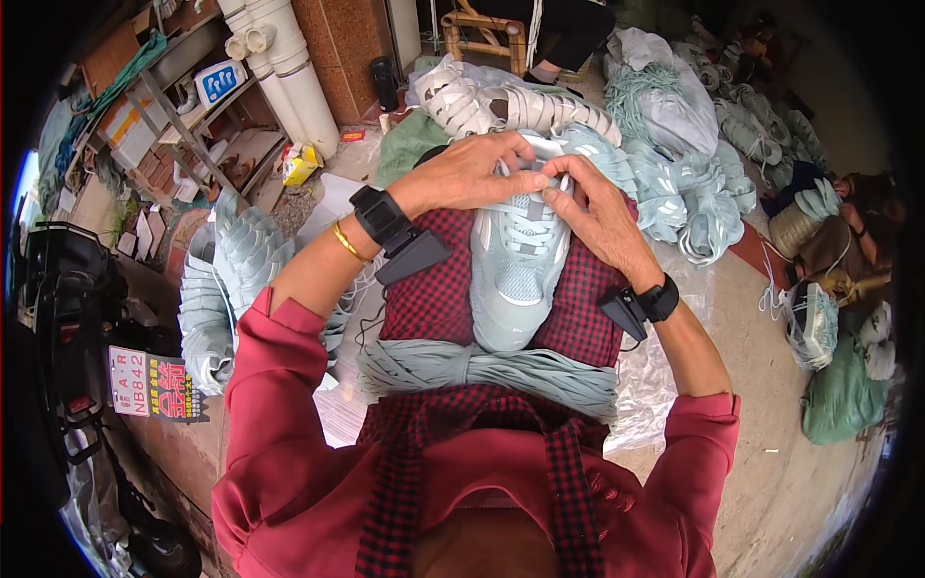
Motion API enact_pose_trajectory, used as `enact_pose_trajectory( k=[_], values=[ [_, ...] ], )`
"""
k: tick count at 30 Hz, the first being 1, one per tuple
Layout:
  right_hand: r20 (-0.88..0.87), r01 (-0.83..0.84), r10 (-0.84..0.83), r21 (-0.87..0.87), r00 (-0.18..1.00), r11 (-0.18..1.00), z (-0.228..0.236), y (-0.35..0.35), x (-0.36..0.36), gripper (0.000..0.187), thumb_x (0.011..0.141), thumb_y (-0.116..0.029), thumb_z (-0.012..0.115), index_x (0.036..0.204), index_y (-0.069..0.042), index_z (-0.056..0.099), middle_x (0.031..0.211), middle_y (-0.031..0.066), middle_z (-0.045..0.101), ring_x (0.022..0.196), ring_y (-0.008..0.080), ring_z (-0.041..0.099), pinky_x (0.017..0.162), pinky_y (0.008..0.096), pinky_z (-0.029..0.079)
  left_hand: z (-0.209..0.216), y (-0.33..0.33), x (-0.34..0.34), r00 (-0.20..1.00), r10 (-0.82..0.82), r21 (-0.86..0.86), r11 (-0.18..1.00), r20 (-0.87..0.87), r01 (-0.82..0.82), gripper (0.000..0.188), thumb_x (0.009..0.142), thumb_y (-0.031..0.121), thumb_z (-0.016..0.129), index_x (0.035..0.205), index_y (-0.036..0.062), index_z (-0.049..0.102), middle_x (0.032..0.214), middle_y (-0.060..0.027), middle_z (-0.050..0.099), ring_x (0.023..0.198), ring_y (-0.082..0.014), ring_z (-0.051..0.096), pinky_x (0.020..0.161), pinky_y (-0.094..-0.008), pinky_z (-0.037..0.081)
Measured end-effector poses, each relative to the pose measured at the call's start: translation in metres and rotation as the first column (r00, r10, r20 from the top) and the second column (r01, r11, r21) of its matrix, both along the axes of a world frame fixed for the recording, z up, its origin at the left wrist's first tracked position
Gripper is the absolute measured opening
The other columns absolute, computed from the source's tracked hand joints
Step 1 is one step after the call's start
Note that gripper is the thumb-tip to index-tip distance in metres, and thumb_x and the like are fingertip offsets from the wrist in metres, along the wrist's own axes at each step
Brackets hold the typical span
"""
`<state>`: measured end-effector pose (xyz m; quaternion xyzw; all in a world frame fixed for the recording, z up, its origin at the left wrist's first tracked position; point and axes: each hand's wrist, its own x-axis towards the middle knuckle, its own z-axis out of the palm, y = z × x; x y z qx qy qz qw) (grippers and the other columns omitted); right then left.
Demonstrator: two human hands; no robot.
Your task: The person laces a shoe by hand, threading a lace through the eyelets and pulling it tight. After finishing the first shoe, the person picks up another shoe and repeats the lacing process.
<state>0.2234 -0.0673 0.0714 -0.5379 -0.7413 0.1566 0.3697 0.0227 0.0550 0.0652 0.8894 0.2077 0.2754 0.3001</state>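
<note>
A pale blue-green sneaker (pixel 520 270) rests on my lap, its toe pointing toward me and its lace crossed over the tongue. At the collar end, my left hand (pixel 472 178) is closed, thumb and forefinger pinched by the top eyelets. My right hand (pixel 595 214) comes from the other side, closed in a pinch close to the left thumb. Both seem to grip the shoelace, mostly hidden by the fingers. Below the toe, a tied bundle of pale green laces (pixel 414 369) lies across my red-and-black checked apron (pixel 424 289).
Stacked pale sneakers (pixel 241 279) stand at left, beside a parked motorbike (pixel 72 328). More shoes (pixel 694 193) and a bag with laces (pixel 665 101) lie ahead to the right. A metal shelf (pixel 183 125) is far left. Another person (pixel 858 222) sits at far right near a green bag (pixel 843 400).
</note>
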Motion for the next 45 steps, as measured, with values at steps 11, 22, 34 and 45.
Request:
enact_pose_trajectory(
  k=[11,22,34,45],
  values=[
    [-0.077,0.07,-0.079,-0.109,0.994,0.992,-0.008,0.0,0.009,0.038,0.091,-0.023,0.061,0.121,-0.001,0.054,0.104,0.0119,0.062,0.066,0.0183,0.053,0.066,0.0338,0.045,-0.008,-0.001,-0.001,0.986,-0.065,-0.466,0.875,0.152,0.13,0.026,0.095,0.026,0.072,0.111,0.0076,0.063,0.084,0.0063,0.062,0.074,-0.0021,0.054,0.061,-0.0189,0.042],
    [0.254,-0.043,-0.012,0.209,0.967,0.977,0.002,-0.031,0.021,0.022,0.084,-0.012,0.074,0.101,-0.003,0.064,0.09,0.0137,0.066,0.083,0.0341,0.066,0.072,0.0409,0.052,0.013,-0.03,-0.041,0.984,-0.065,0.028,0.997,-0.165,0.071,0.027,0.089,0.028,0.074,0.087,0.0036,0.065,0.075,-0.0069,0.06,0.066,-0.0208,0.063,0.06,-0.0328,0.049],
    [0.437,-0.131,-0.046,0.365,0.898,0.922,-0.014,-0.032,0.052,0.018,0.086,-0.008,0.072,0.103,-0.004,0.067,0.083,0.0107,0.062,0.074,0.0297,0.064,0.063,0.039,0.054,0.001,0.018,-0.09,0.991,0.084,0.802,0.596,-0.107,0.037,0.023,0.092,0.028,0.067,0.106,0.0124,0.058,0.083,-0.006,0.053,0.068,-0.0265,0.062,0.057,-0.0376,0.05],
    [0.55,0.177,-0.396,0.409,0.735,0.895,0.056,-0.117,0.201,0.019,0.088,0.005,0.061,0.105,0.001,0.067,0.097,0.0188,0.068,0.086,0.0379,0.067,0.074,0.0403,0.055,0.05,0.052,-0.249,0.821,0.543,0.816,0.387,0.175,-0.429,0.016,0.094,0.004,0.06,0.11,0.006,0.061,0.095,-0.0161,0.064,0.083,-0.0376,0.066,0.069,-0.0428,0.054]
  ],
)
